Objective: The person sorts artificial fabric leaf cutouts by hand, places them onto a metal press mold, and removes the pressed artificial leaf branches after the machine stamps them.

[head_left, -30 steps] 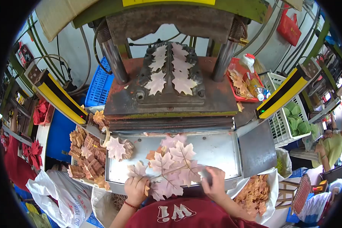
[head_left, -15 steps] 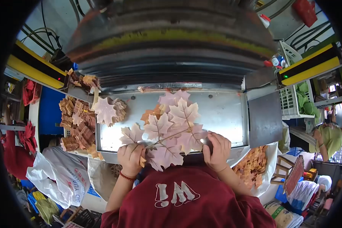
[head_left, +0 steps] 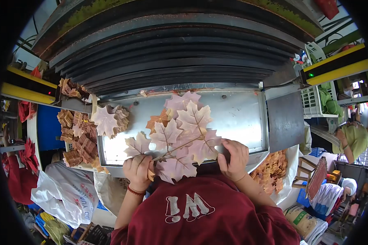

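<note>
My left hand [head_left: 138, 173] is closed round the stem end of a branch of pale pink maple-shaped leaves [head_left: 183, 141], at the front edge of the metal tray [head_left: 241, 110]. The leaves spread over the tray between my two hands, with an orange-brown leaf [head_left: 158, 119] partly beneath them. My right hand [head_left: 234, 160] rests at the tray's front edge, just right of the rightmost pink leaf. Its thumb and fingers are apart, and nothing shows between them. A stack of pale leaves [head_left: 106, 121] stands at the tray's left end.
Dark layered machine plates [head_left: 171, 53] rise behind the tray. Yellow bars [head_left: 337, 65] flank it. Bundles of brown leaves [head_left: 84, 141] lie left; a white sack of orange leaves [head_left: 270, 173] is at right. A person in a green top [head_left: 351, 141] is farther right.
The view has tipped down, so the machine's upper part and the leaves on its mould have left view. The branch and both hands keep nearly the same places over the tray.
</note>
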